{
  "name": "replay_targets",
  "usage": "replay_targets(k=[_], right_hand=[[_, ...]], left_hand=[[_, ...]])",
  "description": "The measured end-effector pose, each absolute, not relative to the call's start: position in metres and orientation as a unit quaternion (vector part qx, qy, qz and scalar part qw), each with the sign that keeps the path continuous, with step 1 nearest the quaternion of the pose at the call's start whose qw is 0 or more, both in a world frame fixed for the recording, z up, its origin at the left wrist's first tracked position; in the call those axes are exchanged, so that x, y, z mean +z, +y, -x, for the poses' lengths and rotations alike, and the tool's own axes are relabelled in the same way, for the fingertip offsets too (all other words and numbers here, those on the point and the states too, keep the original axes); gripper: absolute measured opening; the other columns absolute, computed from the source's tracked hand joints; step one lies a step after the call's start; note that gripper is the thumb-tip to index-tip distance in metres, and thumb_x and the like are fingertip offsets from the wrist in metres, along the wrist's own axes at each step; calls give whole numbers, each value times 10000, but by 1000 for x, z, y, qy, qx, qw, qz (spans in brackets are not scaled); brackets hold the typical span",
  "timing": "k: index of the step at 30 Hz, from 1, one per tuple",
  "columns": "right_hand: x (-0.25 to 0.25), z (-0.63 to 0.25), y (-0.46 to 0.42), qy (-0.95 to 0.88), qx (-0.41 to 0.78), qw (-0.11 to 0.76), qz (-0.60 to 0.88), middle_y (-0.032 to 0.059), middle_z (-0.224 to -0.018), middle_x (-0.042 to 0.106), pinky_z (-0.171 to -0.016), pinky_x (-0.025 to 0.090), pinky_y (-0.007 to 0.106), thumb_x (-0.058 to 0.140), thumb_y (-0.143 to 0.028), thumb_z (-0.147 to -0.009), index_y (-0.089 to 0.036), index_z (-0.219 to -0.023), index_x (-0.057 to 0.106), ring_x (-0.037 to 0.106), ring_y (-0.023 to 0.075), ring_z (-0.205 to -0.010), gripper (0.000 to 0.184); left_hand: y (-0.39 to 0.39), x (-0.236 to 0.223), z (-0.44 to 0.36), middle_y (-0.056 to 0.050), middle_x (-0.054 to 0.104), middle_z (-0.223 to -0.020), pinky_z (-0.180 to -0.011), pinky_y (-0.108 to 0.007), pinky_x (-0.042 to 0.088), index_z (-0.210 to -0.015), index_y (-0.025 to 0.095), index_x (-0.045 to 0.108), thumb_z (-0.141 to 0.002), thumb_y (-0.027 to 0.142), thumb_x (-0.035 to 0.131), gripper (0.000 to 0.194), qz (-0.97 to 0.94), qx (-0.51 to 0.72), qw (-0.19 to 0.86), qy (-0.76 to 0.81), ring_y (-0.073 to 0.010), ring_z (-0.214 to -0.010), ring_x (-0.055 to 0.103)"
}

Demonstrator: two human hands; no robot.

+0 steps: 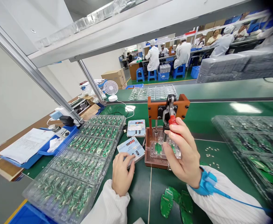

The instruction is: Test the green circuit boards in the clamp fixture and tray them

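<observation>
My right hand (183, 152) is wrapped round the red handle (172, 120) of a toggle clamp on an orange-brown test fixture (152, 109). Below the clamp, a clear plate holds green circuit boards (158, 148), partly hidden by my fingers. My left hand (123, 172) rests on the near edge of a pale tester box (129, 146) with red digits, its fingers bent but apart near the box's buttons. Behind that box lies a second tester (136, 128). Loose green boards (166, 203) lie on the table in front of the fixture. A blue wrist strap (205, 181) circles my right wrist.
Clear trays of boards stand at left (99, 149) and right (255, 137). Small white pieces (212, 155) are scattered right of the fixture. A white fan (111, 88), a blue bin (57, 144) and an overhead shelf (103, 40) surround the bench. Several people work far behind.
</observation>
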State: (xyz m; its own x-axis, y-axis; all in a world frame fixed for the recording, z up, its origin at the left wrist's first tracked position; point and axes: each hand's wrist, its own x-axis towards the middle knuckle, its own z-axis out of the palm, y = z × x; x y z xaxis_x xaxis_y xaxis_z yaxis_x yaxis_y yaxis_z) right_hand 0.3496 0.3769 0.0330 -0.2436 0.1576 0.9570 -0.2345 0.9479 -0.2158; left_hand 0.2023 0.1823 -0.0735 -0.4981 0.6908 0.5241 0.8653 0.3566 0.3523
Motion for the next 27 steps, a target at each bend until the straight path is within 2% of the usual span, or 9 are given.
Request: replay_targets(k=[9, 15, 18, 21, 24, 27], right_hand=[[30, -349, 377, -772, 170, 611, -30, 81, -1427, 581, -1168, 490, 579, 580, 41, -865, -276, -1534, 439, 426, 326, -1487, 753], [33, -350, 377, -771, 162, 615, -27, 78, -1410, 590, -1160, 499, 571, 574, 42, -866, -290, -1532, 436, 445, 313, -1477, 756], [32, -350, 377, -772, 169, 612, -32, 94, -1407, 583, -1177, 485, 557, 576, 63, -850, -252, -1522, 455, 435, 318, -1482, 751], [31, -349, 377, -771, 176, 610, -38, 98, -1409, 577, -1201, 454, 566, 584, 78, -840, -240, -1522, 460, 425, 320, -1487, 762], [30, -349, 377, -771, 182, 609, -38, 86, -1431, 558, -1224, 423, 565, 587, 83, -844, -258, -1540, 439, 412, 307, -1495, 790], [30, -348, 376, -771, 185, 608, -40, 84, -1453, 543, -1232, 415, 562, 589, 91, -842, -259, -1548, 430, 396, 308, -1504, 803]], left_hand=[[183, -72, -200, -93, 624, -1104, -944, -466, 469, -1050, 219, 736, -986, 168, 533, 219, 489, -296, 149, -807, -284, -1133, 546], [183, -65, -205, -89, 628, -1112, -942, -416, 480, -1078, 222, 710, -974, 126, 529, 229, 493, -340, 183, -779, -254, -1104, 569], [182, -60, -212, -64, 643, -1021, -896, -328, 483, -1045, 209, 665, -972, 71, 495, 230, 529, -381, 150, -744, -197, -1008, 597], [182, -60, -219, -33, 637, -908, -750, -255, 465, -931, 195, 591, -955, 65, 427, 210, 608, -382, 63, -693, -143, -822, 606], [184, -65, -224, 2, 539, -711, -570, -273, 354, -773, 204, 459, -921, 114, 365, 197, 689, -333, 13, -644, -138, -609, 498], [186, -70, -227, 13, 467, -634, -520, -302, 265, -713, 208, 369, -902, 146, 355, 199, 708, -284, -19, -646, -146, -543, 410]])
